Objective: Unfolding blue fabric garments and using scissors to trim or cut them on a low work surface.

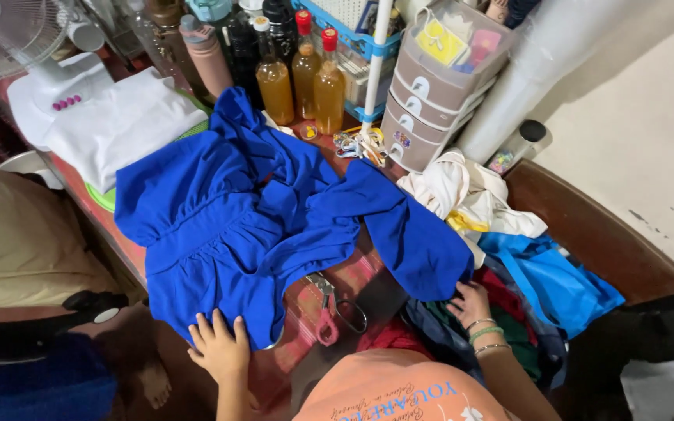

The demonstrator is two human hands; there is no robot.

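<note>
Grip: left hand point(220, 348) flat, fingers spread, on blue dress point(251, 218) hem, clamping nothing; right hand point(470, 302) loosely open on clothes pile point(431, 331) beside dress sleeve | Head view: dress spread on table point(130, 251); scissors point(337, 308) just right of hem | Advice: press evenly to smooth without dragging | Hidden: table under cloth; right fingertips partly buried.

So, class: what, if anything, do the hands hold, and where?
Nothing is gripped. The left hand lies flat on the blue garment at its near hem; the right hand touches its right end.
</note>
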